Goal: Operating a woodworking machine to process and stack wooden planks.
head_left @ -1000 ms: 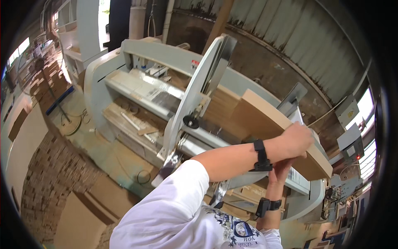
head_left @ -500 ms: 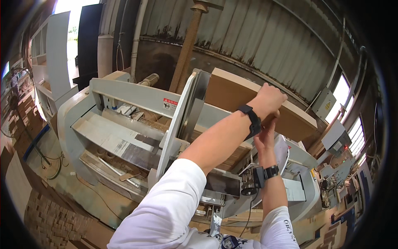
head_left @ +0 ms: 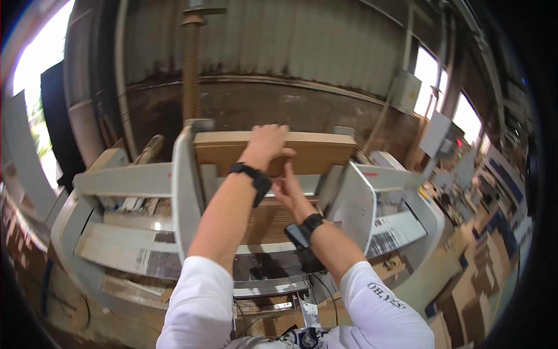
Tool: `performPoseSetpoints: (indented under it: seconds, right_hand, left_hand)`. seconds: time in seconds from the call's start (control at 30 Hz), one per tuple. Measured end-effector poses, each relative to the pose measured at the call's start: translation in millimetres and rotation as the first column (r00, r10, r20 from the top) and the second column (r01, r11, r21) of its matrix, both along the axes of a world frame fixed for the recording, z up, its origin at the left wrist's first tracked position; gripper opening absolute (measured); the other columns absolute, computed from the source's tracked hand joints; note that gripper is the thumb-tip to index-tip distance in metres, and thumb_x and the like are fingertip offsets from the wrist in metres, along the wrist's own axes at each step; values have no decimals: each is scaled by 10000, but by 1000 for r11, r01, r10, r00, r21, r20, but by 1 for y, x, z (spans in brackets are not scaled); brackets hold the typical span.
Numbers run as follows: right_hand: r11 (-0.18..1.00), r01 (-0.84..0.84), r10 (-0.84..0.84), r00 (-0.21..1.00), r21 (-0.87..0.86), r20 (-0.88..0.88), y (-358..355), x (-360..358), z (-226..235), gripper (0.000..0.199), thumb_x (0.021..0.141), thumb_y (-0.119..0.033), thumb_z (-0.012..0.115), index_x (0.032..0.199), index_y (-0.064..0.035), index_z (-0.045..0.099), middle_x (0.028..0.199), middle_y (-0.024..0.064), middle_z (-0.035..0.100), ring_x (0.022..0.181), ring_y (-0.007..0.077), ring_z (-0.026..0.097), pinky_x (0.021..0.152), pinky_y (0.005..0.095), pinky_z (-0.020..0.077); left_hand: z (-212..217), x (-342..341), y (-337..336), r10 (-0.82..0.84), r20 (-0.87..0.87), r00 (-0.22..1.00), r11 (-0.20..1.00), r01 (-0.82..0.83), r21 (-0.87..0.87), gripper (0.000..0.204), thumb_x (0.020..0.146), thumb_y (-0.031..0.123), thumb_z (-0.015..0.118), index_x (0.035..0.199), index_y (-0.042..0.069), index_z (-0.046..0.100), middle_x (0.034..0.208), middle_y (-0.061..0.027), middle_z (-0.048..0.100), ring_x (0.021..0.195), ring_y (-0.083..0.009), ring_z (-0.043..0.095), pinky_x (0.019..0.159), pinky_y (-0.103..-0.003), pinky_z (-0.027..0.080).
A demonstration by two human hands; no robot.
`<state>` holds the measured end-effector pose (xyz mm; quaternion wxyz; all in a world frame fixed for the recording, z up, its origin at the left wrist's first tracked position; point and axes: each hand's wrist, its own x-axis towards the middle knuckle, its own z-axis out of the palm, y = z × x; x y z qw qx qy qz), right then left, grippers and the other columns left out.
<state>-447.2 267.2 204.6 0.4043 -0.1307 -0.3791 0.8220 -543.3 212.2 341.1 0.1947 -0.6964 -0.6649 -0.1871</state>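
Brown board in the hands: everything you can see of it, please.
Long, thick brown board, wood-fibre look; pale, straight top edge, darker front face. Single piece or stack: can't tell. Held on edge, roughly level, between and above two pale uprights; end contact unclear. Left hand grips over the top edge; right hand is at its lower front, contact unclear.

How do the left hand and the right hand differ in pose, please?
The left hand folds over the brown board's top edge, while the right hand is lower, near its bottom edge. The left hand shows its back; the right hand has one digit pointing up. Both are bare, each with a black strap at the wrist.
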Motion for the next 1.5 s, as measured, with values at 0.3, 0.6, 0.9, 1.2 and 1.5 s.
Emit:
performPoseSetpoints:
  seconds: [0.3, 0.6, 0.9, 1.2, 1.5]
  right_hand:
    - [873, -446, 289, 801, 199, 525, -88, 36, -76, 296, 831, -278, 606, 958, -10, 600, 839, 87, 627, 702, 157, 620, 618, 265, 521]
    - [708, -203, -264, 812, 676, 520, -145, 177, 5, 214, 789, -56, 599, 1003, -42, 608, 980, 50, 613, 933, 133, 570, 795, 262, 460]
    - [-80, -78, -928, 370, 994, -46, -71, 270, -47, 591, 828, -76, 544, 1340, -6, 256, 1403, 182, 227, 1292, 305, 230, 1049, 389, 182]
    - [88, 273, -872, 485, 958, -58, -76, 261, -71, 517, 898, -51, 414, 1370, -17, 204, 1423, 145, 202, 1294, 237, 237, 1052, 356, 189]
    - [76, 312, -921, 385, 947, -53, -78, 253, -71, 523, 901, -79, 426, 1374, -27, 209, 1424, 144, 204, 1285, 242, 251, 1047, 364, 201]
  left_hand:
    - [-74, -7, 4, 119, 94, 988, 916, -73, -395, 697, 612, 529, 699, 1117, 83, 522, 1065, -134, 573, 1044, -287, 522, 891, -457, 375]
    - [-89, 74, -105, -371, 416, 830, 749, 3, 663, 447, 705, 218, 700, 1083, 37, 547, 1023, -148, 559, 1008, -303, 510, 867, -346, 398]
    - [-443, 147, -256, 298, 947, 121, 953, -91, -288, 345, 787, 247, 636, 1046, 25, 582, 955, -125, 611, 912, -208, 591, 790, -302, 464]
    - [-560, 1, -232, 452, 744, 492, 798, -595, -92, 452, 804, 237, 590, 1178, 20, 459, 1040, -227, 564, 958, -409, 520, 823, -442, 419]
    - [-587, -14, -217, 398, 917, 22, 793, -511, -332, 426, 852, 241, 523, 1228, 46, 474, 1180, -163, 536, 1124, -290, 481, 928, -340, 367]
